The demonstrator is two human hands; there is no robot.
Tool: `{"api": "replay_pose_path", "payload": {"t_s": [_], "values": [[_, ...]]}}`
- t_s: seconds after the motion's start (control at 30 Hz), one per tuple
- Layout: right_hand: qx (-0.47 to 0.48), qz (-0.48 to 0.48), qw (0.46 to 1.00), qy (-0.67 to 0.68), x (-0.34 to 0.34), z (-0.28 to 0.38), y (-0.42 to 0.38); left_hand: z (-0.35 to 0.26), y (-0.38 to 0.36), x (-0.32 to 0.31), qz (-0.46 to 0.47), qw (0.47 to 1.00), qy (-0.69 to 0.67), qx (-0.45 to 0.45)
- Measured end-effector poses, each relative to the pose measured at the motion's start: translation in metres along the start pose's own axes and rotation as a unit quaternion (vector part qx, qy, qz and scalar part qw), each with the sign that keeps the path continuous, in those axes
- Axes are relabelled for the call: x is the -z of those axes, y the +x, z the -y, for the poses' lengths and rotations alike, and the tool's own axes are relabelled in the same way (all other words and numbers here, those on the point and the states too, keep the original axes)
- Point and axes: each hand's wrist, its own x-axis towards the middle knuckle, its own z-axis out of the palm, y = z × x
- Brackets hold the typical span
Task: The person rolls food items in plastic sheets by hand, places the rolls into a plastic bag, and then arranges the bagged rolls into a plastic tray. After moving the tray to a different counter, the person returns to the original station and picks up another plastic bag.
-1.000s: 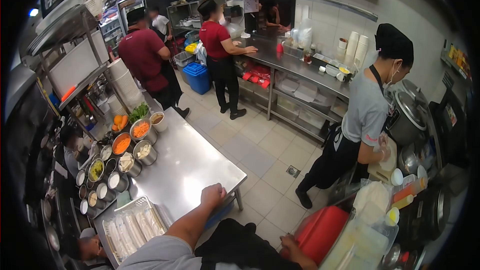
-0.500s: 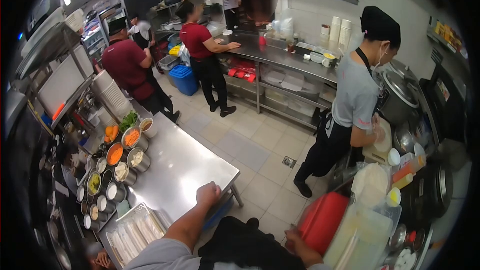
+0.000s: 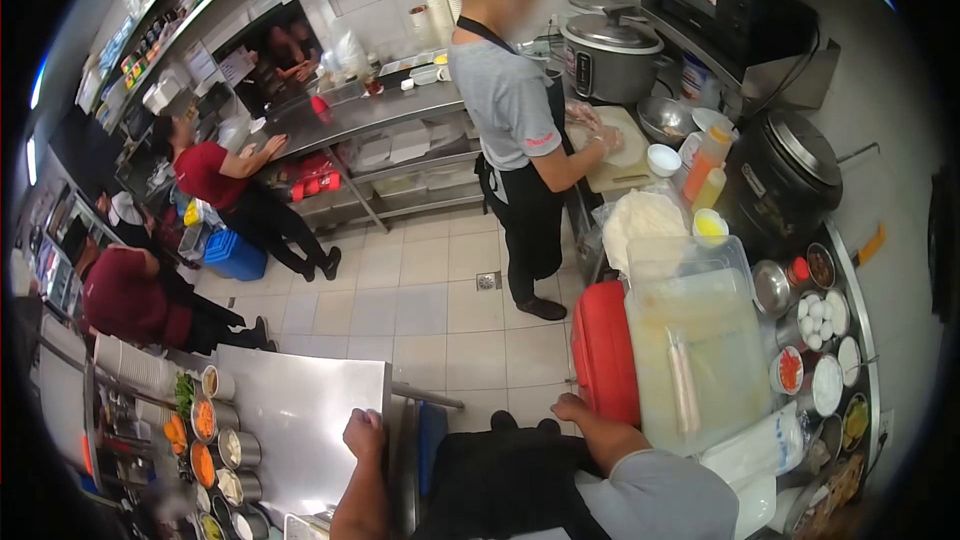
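Observation:
My left hand [image 3: 364,432] is closed in a fist above the right edge of the steel table [image 3: 300,380]; whatever it may hold is too small to make out. On my other side, my right hand [image 3: 570,407] has its fingers curled together beside the lower left corner of a red container [image 3: 606,350]. What is inside that hand, if anything, is hidden. Right of the red container lies a clear plastic tub [image 3: 650,380] with a pale wrapped roll [image 3: 684,385] on it.
A co-worker in grey [image 3: 515,90] handles dough on a cutting board [image 3: 600,176]. Two people in red shirts [image 3: 215,175] [image 3: 125,295] stand at the left. Metal pots of vegetables [image 3: 240,448] line the table's left side. A rice cooker [image 3: 610,55] and a black pot [image 3: 780,180] stand at the right.
The view has turned to the right, so the steel table and co-workers appear farther left. More of the right counter shows. Both my hands remain closed, the right one beside the red container.

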Motion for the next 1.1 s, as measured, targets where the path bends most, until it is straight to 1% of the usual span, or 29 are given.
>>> {"api": "replay_pose_path", "payload": {"t_s": [0.1,0.27,0.37,0.4,0.47,0.5,0.53,0.6,0.67,0.73,0.8,0.83,0.87,0.93,0.97,1.0,1.07,1.1], "values": [[-0.012,0.018,1.0,0.02,0.004,0.002,-0.011,-0.002,0.0,0.001,-0.003,1.0,0.012,-0.005],[-0.034,-0.009,0.999,0.033,0.002,-0.001,-0.019,-0.003,-0.001,0.002,-0.003,1.0,0.02,-0.006],[-0.036,-0.003,0.999,0.029,0.008,-0.001,-0.023,-0.001,0.0,0.001,0.0,1.0,0.016,-0.003],[-0.031,-0.002,0.999,0.025,0.005,-0.006,-0.019,0.0,0.0,-0.001,-0.003,1.0,0.017,0.001],[0.01,-0.008,1.0,-0.027,-0.006,-0.016,-0.003,0.004,0.001,-0.002,0.007,1.0,0.003,0.005],[0.007,-0.004,1.0,-0.023,-0.003,-0.012,-0.007,0.005,0.001,-0.001,0.008,1.0,-0.011,0.0],[0.005,-0.001,1.0,-0.022,0.001,-0.009,-0.01,0.003,0.001,0.003,-0.006,1.0,-0.014,0.018],[0.03,-0.025,0.999,-0.033,-0.015,-0.019,0.007,-0.005,0.0,0.011,0.016,1.0,0.0,0.013],[0.026,-0.027,0.999,-0.031,-0.017,-0.017,0.007,-0.006,0.0,0.013,0.01,0.999,-0.011,0.033],[0.035,-0.023,0.999,-0.006,-0.026,-0.027,0.02,-0.006,0.001,0.014,0.019,1.0,0.006,0.014],[0.046,-0.046,0.997,-0.033,-0.035,-0.032,0.031,-0.005,0.0,0.015,0.016,1.0,-0.006,0.021],[0.022,-0.008,1.0,0.0,-0.032,-0.032,0.036,-0.004,0.001,0.014,0.016,1.0,-0.003,0.02],[0.026,-0.011,1.0,-0.007,-0.032,-0.034,0.039,-0.003,0.001,0.014,0.016,1.0,0.0,0.018],[-0.009,0.012,0.999,0.05,-0.031,-0.034,0.038,0.001,0.002,0.012,0.011,1.0,-0.007,0.022],[-0.009,-0.009,0.998,0.055,-0.034,-0.035,0.041,0.002,0.002,0.011,0.012,1.0,-0.011,0.02],[-0.007,-0.009,0.999,0.05,-0.029,-0.031,0.036,0.001,0.001,0.013,0.009,1.0,-0.012,0.024],[0.003,-0.036,0.999,-0.003,-0.018,-0.02,0.018,-0.004,0.0,0.019,0.011,1.0,-0.013,0.018],[0.004,-0.035,0.999,-0.006,-0.017,-0.018,0.017,-0.003,0.0,0.018,0.01,1.0,-0.014,0.021]]}}
